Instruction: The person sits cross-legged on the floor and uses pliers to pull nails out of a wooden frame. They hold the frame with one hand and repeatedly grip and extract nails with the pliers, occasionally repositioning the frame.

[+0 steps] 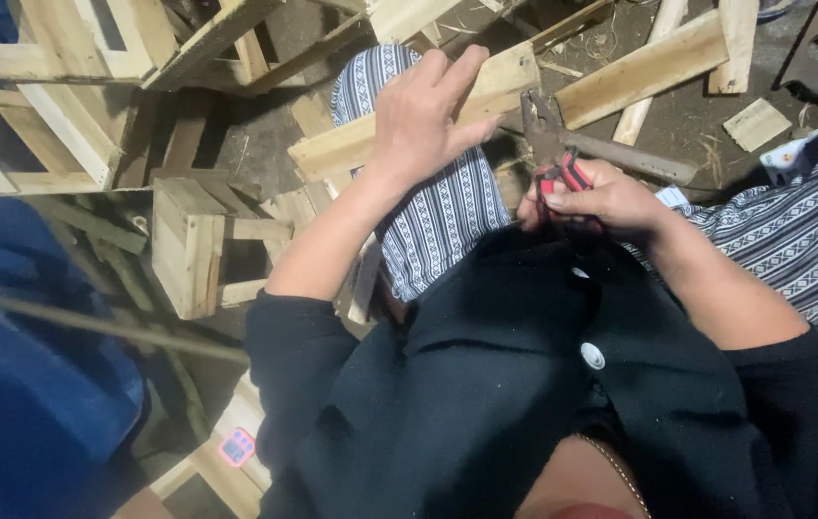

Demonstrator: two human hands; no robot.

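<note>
Left hand [423, 120] lies open, flat on pale wooden slat [351, 146]; right hand [601, 200] grips red-and-black-handled metal pliers [553, 154].

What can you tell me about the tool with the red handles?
The pliers look like metal, dark and worn, with red-and-black handles. The right hand wraps around the handles, so most of them are hidden. The head points up and away from the person, toward the wooden slat that the left hand presses down. Whether the tip touches the wood cannot be told.
</note>
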